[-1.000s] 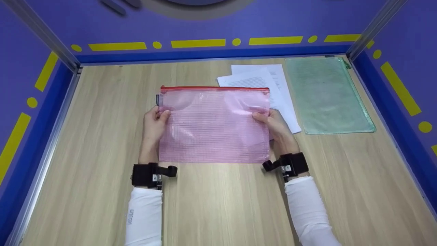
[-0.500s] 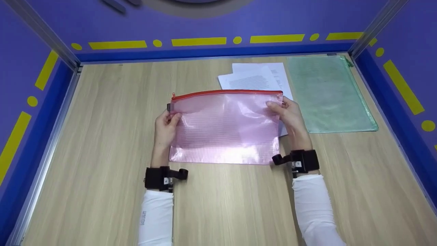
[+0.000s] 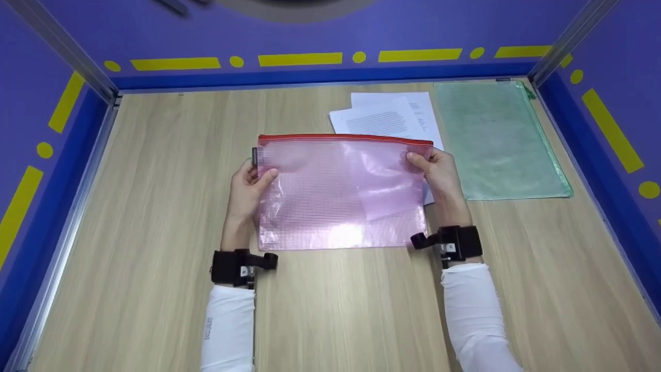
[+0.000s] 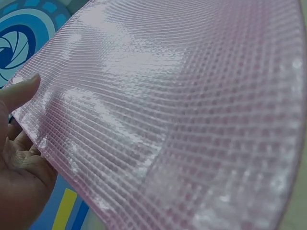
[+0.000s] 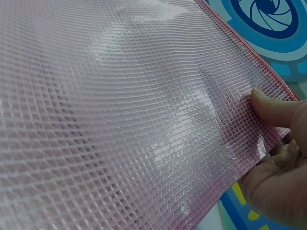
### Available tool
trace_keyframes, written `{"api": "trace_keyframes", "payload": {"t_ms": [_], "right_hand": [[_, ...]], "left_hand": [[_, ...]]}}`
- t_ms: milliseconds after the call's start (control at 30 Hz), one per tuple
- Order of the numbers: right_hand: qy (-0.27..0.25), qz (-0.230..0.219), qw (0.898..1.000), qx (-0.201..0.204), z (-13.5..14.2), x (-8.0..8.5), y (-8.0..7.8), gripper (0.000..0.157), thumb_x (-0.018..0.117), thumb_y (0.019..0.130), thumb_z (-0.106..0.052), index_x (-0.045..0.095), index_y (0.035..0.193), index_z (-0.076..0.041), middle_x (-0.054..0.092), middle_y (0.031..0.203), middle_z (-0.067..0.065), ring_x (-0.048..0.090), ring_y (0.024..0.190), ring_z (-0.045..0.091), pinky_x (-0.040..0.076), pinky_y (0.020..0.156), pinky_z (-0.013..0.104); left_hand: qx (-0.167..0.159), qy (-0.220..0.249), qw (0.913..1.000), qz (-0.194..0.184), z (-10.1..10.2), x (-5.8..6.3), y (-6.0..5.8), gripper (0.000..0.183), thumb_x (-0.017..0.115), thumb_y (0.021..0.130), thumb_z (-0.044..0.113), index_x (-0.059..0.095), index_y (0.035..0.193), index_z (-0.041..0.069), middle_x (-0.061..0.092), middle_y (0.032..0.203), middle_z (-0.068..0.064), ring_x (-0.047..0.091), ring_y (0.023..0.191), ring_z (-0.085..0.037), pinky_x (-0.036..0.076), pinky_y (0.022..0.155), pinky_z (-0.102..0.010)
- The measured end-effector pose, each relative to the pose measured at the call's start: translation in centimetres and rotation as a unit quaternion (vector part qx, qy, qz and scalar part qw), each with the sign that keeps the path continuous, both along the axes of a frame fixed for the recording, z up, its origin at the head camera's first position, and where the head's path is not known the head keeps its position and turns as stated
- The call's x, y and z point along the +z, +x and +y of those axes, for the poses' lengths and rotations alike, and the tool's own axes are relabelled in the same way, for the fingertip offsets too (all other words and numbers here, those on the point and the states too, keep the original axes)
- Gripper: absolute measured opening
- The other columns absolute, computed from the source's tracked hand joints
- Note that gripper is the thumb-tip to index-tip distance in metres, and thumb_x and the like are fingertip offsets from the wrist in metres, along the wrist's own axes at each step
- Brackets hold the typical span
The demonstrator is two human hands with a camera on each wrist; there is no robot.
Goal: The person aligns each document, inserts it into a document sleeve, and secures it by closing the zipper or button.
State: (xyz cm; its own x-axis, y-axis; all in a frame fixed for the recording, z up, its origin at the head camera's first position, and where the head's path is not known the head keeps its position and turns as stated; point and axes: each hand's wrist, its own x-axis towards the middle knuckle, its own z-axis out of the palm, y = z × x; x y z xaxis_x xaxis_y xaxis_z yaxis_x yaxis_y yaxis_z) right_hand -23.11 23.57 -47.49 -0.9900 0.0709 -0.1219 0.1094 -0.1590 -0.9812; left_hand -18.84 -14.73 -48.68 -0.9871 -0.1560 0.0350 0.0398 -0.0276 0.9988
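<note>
A translucent pink mesh zipper pouch (image 3: 330, 191) is held up in front of me, its red zipper (image 3: 346, 137) along the far edge. My left hand (image 3: 246, 194) pinches the left side, thumb on top and fingers behind, just below a small dark tab (image 3: 254, 156). On the opposite side my right hand (image 3: 444, 175) pinches near the upper right corner, its thumb lying on the mesh. Both wrist views are mostly filled by the pouch (image 4: 163, 115), with the left thumb (image 4: 21, 93) and right thumb (image 5: 273, 110) pressed on its face.
Printed paper sheets (image 3: 382, 116) lie on the wooden table behind the pouch, partly covered by it. A green mesh zipper pouch (image 3: 501, 139) lies flat at the back right. Blue walls (image 3: 299, 39) with yellow marks enclose the table's back and sides.
Both hands have carried the pink pouch a little to the right. My right hand now grips higher, close to the zipper corner. The papers and green pouch stay put.
</note>
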Motion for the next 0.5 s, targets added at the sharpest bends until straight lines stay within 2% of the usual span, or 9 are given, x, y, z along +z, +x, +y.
{"api": "trace_keyframes", "payload": {"t_ms": [100,200,300,367,433,500], "right_hand": [[0.017,0.009,1.0,-0.012,-0.2,-0.2,-0.1,0.013,0.072,0.087,-0.002,0.073,0.079,-0.011,0.074,0.072,-0.01,0.07,0.071,0.002,0.056,0.07,0.017],[0.032,0.014,0.999,-0.012,-0.2,-0.3,-0.2,0.018,0.071,0.088,-0.001,0.071,0.075,-0.014,0.073,0.072,-0.011,0.068,0.071,0.001,0.055,0.07,0.017],[0.038,0.015,0.999,-0.007,-0.2,-0.3,-0.1,0.025,0.067,0.09,0.002,0.07,0.073,-0.017,0.074,0.072,-0.011,0.069,0.071,0.001,0.056,0.071,0.017],[0.028,0.012,1.0,-0.001,-0.1,-0.4,-0.1,0.025,0.066,0.09,0.002,0.072,0.076,-0.017,0.075,0.073,-0.01,0.071,0.072,0.002,0.058,0.071,0.019],[0.029,0.012,1.0,-0.004,-0.1,-0.3,-0.1,0.022,0.068,0.089,0.001,0.072,0.076,-0.015,0.075,0.074,-0.01,0.072,0.072,0.002,0.058,0.072,0.018],[0.031,0.014,0.999,-0.011,0.0,-0.1,0.0,0.02,0.07,0.088,0.001,0.071,0.074,-0.014,0.076,0.075,-0.01,0.072,0.073,0.003,0.058,0.073,0.018]], "left_hand": [[0.007,0.04,0.9992,0.0,-0.1,0.4,-0.2,0.025,0.072,0.088,0.004,0.062,0.111,0.0,0.074,0.088,0.003,0.067,0.074,-0.009,0.053,0.067,-0.022],[0.012,0.031,0.9994,0.012,-0.2,0.8,-0.6,0.014,0.072,0.088,0.005,0.065,0.1,0.006,0.067,0.077,0.008,0.058,0.067,-0.006,0.047,0.062,-0.019],[0.008,-0.001,0.9998,0.019,-0.3,1.2,-1.0,0.012,0.074,0.088,0.009,0.062,0.085,0.01,0.05,0.063,0.012,0.043,0.06,-0.004,0.035,0.057,-0.018],[-0.004,-0.014,0.9998,0.013,-0.3,1.4,-1.2,0.012,0.075,0.088,0.012,0.063,0.086,0.01,0.049,0.064,0.012,0.043,0.062,-0.004,0.036,0.059,-0.018],[-0.019,-0.028,0.9994,0.005,-0.2,1.7,-1.2,0.012,0.075,0.088,0.013,0.067,0.093,0.006,0.058,0.069,0.011,0.049,0.065,-0.005,0.041,0.063,-0.018],[-0.035,-0.041,0.9985,-0.003,-0.1,1.9,-1.2,0.022,0.074,0.088,0.012,0.069,0.106,0.002,0.069,0.082,0.006,0.058,0.072,-0.005,0.048,0.068,-0.018]]}}
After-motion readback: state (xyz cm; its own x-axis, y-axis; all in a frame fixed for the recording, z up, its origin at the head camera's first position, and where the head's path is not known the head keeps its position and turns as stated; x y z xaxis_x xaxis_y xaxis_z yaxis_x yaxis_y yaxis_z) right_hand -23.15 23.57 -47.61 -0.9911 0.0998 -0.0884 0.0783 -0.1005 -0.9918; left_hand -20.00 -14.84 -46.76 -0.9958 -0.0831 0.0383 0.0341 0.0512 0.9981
